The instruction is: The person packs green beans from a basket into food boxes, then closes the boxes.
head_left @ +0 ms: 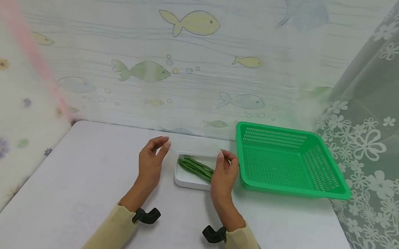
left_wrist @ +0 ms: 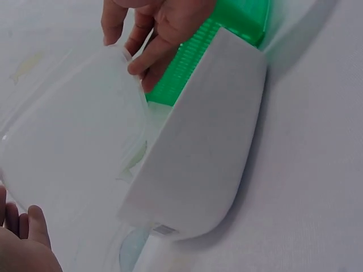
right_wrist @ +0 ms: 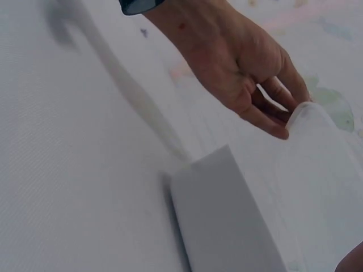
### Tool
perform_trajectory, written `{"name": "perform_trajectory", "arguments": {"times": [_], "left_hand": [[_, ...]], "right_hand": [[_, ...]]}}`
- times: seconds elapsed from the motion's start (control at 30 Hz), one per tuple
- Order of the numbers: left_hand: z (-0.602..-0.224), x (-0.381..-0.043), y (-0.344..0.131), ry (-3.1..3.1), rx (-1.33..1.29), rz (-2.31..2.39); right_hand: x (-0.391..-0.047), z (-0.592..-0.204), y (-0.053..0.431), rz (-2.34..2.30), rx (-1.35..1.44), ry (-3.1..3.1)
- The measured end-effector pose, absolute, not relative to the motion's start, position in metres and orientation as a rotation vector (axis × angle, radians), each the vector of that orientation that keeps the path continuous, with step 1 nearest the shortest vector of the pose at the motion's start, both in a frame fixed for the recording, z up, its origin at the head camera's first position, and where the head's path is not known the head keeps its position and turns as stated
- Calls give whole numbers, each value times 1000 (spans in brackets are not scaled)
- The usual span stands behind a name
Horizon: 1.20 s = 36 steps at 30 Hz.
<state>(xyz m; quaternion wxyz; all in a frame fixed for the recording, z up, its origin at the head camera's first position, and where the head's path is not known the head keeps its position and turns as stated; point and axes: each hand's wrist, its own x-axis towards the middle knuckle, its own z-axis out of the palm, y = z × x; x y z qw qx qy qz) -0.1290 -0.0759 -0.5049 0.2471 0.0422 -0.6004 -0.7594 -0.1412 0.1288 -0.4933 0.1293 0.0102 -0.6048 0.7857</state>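
Observation:
Both hands hold a thin translucent lid point(head_left: 196, 144) by its opposite ends. My left hand point(head_left: 150, 163) pinches its left end, thumb and fingers at the edge, and my right hand point(head_left: 224, 176) pinches the right end. Just behind and above a white container point(head_left: 192, 185), the lid stands tilted up, apart from the container in the left wrist view. Inside the container lies a bundle of long green beans point(head_left: 195, 168), its right end hidden behind my right hand. The wrist views show only the container's outer wall point(left_wrist: 198, 141), not the beans.
A green plastic basket point(head_left: 292, 191) with slotted sides stands right of the container, close to my right hand. Under everything is a white tabletop point(head_left: 71, 192). A fish-patterned curtain point(head_left: 187, 100) hangs behind the table, and a flowered one point(head_left: 383, 201) is at the right.

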Motion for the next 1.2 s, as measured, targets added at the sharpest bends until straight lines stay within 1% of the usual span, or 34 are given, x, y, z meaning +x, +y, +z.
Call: {"name": "perform_trajectory", "arguments": {"times": [0.17, 0.47, 0.63, 0.97, 1.2], "left_hand": [[-512, -126, -80, -1691, 120, -2078], [-518, -124, -79, -1839, 273, -1948], [-520, -121, -78, -1917, 292, -1904], [-522, -118, -74, -1974, 335, -1963], [-518, -112, -71, -2033, 384, -1926]], "right_hand": [[-136, -499, 134, 2294, 64, -1795], [-128, -501, 142, 2276, 56, -1890], [-124, -503, 147, 2242, 105, -1929], [-117, -507, 150, 2014, 184, -2089], [-110, -512, 153, 1730, 218, -2223]]}}
